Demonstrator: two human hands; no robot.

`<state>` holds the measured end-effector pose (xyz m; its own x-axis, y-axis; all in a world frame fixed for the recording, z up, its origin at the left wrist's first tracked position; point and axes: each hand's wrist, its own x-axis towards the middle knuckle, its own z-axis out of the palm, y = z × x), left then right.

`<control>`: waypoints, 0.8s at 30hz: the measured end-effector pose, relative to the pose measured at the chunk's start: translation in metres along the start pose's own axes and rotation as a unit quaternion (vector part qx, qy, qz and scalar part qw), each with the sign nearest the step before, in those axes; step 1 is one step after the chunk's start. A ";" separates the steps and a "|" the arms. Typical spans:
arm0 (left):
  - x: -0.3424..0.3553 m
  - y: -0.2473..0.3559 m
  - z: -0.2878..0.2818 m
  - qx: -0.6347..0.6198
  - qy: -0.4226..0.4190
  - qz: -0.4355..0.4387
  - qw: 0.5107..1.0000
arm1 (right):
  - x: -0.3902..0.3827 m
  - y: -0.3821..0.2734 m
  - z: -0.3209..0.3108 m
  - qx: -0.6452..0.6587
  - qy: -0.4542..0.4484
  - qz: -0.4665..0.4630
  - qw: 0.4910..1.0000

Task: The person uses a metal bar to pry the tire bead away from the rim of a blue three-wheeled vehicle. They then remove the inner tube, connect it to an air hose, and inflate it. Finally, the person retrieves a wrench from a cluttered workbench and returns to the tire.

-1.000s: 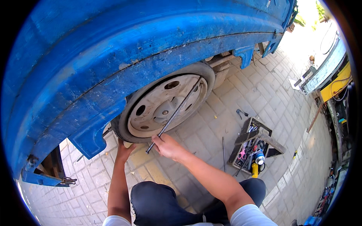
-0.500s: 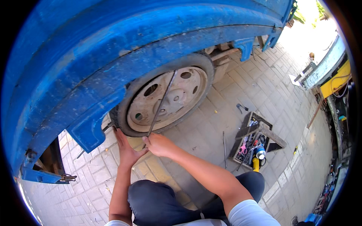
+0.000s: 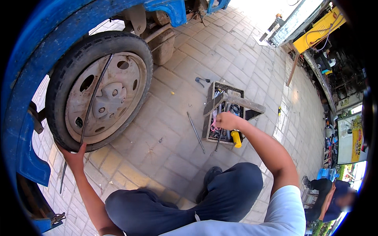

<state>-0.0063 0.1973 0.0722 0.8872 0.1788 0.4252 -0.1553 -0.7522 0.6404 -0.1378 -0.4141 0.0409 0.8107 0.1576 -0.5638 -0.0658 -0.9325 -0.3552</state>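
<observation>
My left hand (image 3: 75,156) is at the lower edge of the tyre (image 3: 136,47), its thumb closed against the lower end of a long thin metal bar (image 3: 95,92); its other fingers are mostly hidden. The bar lies slantwise across the pale, rusty wheel rim (image 3: 132,84). Over the wooden toolbox (image 3: 252,104), my right hand (image 3: 227,121) has its fingers curled in; whatever they hold is hidden. Beside it are pink scissor handles (image 3: 214,125) and a yellow tool handle (image 3: 236,139).
Blue vehicle bodywork (image 3: 29,70) arches over the wheel. Another metal rod (image 3: 195,131) and dark pliers (image 3: 202,80) lie on the paving near the toolbox. A yellow panel (image 3: 317,31) stands at the far right; a person (image 3: 328,200) is at the lower right.
My right hand has left the bar's lower end and reached right to the toolbox. My left hand now has its thumb at that end. The view has swung right.
</observation>
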 end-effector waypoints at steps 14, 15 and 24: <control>0.014 -0.011 -0.001 -0.047 -0.075 -0.075 0.993 | 0.030 0.060 0.134 0.052 0.363 0.147 0.919; 0.014 -0.013 0.000 -0.036 -0.077 -0.072 0.994 | 0.032 0.064 0.135 0.058 0.358 0.154 0.919; 0.008 -0.003 0.002 -0.012 -0.064 -0.084 0.994 | 0.032 0.022 0.129 0.291 0.294 0.049 0.909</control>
<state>0.0015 0.1995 0.0727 0.9494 0.2176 0.2264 -0.0088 -0.7023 0.7118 -0.1883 -0.3878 -0.0813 0.9437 -0.2786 -0.1786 -0.3129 -0.5755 -0.7556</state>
